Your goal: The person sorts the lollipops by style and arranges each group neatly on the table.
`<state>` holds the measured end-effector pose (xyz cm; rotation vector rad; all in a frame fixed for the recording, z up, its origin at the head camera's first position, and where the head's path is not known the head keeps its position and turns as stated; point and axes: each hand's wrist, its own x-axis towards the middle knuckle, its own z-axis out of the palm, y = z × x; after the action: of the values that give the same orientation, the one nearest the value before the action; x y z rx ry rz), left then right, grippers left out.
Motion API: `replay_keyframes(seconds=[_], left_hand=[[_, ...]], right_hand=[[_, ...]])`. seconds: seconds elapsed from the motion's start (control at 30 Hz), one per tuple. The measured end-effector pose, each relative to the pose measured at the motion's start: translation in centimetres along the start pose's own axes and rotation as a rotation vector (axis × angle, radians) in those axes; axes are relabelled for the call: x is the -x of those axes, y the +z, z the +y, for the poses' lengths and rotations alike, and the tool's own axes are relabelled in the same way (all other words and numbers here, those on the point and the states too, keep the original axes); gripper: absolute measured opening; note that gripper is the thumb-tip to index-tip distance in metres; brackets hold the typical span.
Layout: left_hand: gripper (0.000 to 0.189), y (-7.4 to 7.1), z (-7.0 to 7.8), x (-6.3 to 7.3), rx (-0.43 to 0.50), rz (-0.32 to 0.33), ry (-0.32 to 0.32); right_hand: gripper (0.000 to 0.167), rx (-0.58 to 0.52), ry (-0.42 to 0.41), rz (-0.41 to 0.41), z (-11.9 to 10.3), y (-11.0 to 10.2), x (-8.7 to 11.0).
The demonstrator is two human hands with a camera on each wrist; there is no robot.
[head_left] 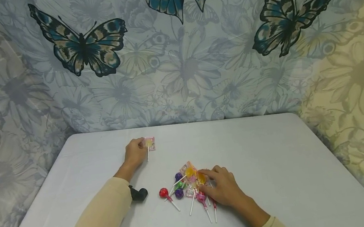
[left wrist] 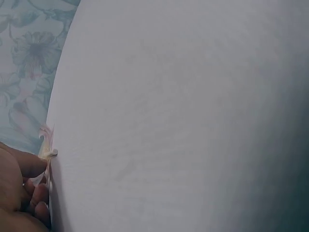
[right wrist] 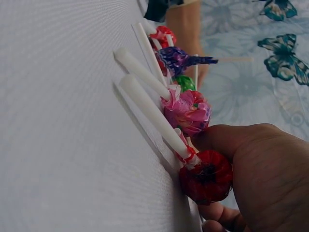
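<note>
My left hand pinches a lollipop in a clear pink wrapper near the table's back edge, its white stick pointing down. In the left wrist view only a bit of the wrapper shows beyond the fingers. At a loose pile of lollipops, my right hand has bent fingers and thumb around the right side, by a yellow lollipop. In the right wrist view a red lollipop and a pink lollipop lie close by the thumb. Whether the fingertips grip one is hidden.
The pile's left side holds a red lollipop, purple lollipops and a green one, sticks pointing various ways. The white table meets a butterfly-patterned wall covering. Black wrist mounts sit under both forearms.
</note>
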<state>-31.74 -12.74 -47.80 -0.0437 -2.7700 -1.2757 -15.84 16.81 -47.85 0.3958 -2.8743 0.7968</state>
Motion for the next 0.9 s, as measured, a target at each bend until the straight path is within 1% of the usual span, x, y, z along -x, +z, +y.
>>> replay_keyframes(seconds=[0.1, 0.23, 0.43, 0.6, 0.7, 0.9], left_hand=[[0.044, -0.2, -0.4, 0.1, 0.012, -0.002, -0.006], [0.045, -0.4, -0.9, 0.1, 0.028, 0.022, 0.000], [0.045, 0.0, -1.5, -0.2, 0.059, 0.055, 0.025], [0.044, 0.4, -1.8, -0.2, 0.070, 0.060, 0.034], [0.044, 0.5, -2.0, -0.2, 0.069, 0.061, 0.036], [0.042, 0.3, -1.9, -0.2, 0.074, 0.084, 0.047]], right_hand=[[0.044, -0.006, 0.003, -0.003, -0.1, 0.2, 0.0], [0.044, -0.010, 0.007, -0.005, -0.2, 0.2, -0.1], [0.044, -0.014, 0.021, 0.000, -0.2, 0.0, -0.1], [0.043, -0.020, 0.052, -0.024, -0.1, -0.1, -0.1], [0.043, -0.054, 0.070, -0.038, -0.1, -0.2, -0.3], [0.042, -0.107, 0.091, -0.049, -0.4, -0.4, -0.7]])
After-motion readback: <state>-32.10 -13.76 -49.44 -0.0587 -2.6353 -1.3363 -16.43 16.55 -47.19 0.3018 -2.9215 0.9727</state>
